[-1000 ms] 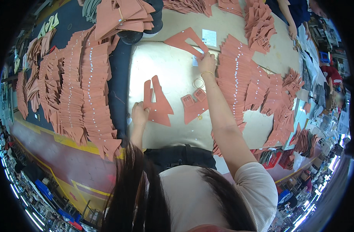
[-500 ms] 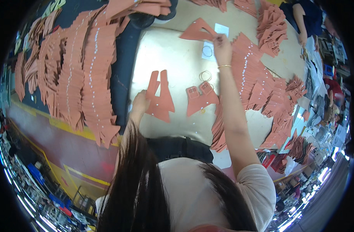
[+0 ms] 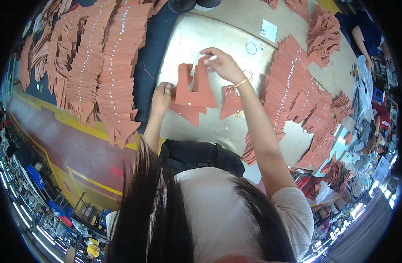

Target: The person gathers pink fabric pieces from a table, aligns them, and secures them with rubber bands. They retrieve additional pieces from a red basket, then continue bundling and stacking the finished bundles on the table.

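Observation:
My right hand (image 3: 223, 65) pinches the top of a terracotta cut piece (image 3: 195, 90) with two upright prongs, lifted over the pale worktop (image 3: 196, 39). My left hand (image 3: 162, 97) rests on the left edge of the small stack of the same pieces (image 3: 188, 111) lying under it. A smaller terracotta piece with a square buckle hole (image 3: 230, 101) lies just right of the stack, beneath my right wrist.
Long overlapping rows of terracotta pieces (image 3: 106, 61) cover the dark surface at left. More rows (image 3: 284, 87) fan along the right of the worktop. A metal ring (image 3: 251, 48) and a white label (image 3: 268, 30) lie at the far side. Another person's arm (image 3: 363, 41) is at top right.
My right hand came back from the far side of the worktop to the stack and now holds up a pronged piece. My left hand stayed at the stack.

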Available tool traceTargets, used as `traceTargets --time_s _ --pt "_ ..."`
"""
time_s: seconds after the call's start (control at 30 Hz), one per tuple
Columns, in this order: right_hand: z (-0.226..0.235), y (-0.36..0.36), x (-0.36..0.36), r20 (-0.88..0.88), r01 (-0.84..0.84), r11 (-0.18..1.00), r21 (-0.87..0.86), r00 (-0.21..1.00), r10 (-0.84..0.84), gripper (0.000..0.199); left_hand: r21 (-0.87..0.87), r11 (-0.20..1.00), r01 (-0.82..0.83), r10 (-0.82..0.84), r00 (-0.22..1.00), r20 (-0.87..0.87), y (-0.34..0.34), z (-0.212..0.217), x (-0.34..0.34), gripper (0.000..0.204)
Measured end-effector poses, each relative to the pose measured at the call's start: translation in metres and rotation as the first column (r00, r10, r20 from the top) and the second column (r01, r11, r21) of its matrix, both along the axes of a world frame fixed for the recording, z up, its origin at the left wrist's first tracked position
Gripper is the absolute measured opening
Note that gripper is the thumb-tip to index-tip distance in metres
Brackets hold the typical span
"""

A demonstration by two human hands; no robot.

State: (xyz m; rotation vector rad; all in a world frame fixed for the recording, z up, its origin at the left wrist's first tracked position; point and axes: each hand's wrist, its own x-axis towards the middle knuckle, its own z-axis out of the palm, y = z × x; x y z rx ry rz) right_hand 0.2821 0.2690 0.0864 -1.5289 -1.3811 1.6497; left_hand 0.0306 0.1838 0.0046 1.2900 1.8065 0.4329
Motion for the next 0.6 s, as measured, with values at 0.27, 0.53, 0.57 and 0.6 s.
traceTargets --time_s 0.27,0.53,0.57,0.6 --pt "-0.045 -0.044 0.082 0.468 0.132 0.968 0.215 0.856 -0.220 0.037 -0.107 0.993 0.050 -0.061 0.992 -0.106 0.000 0.016 0.023 0.039" --pt "-0.064 -0.124 0.115 0.752 0.040 0.983 0.180 0.639 -0.164 0.043 0.057 0.998 0.003 0.004 0.991 -0.131 0.003 0.006 0.031 0.031" --pt "-0.066 -0.128 0.111 0.767 0.060 0.979 0.193 0.613 -0.189 0.044 0.053 0.999 0.000 0.007 0.992 -0.130 0.004 0.006 0.031 0.031" --pt "-0.067 -0.130 0.108 0.763 0.052 0.973 0.223 0.612 -0.208 0.045 0.049 0.999 -0.003 0.009 0.992 -0.130 0.005 0.007 0.031 0.031"
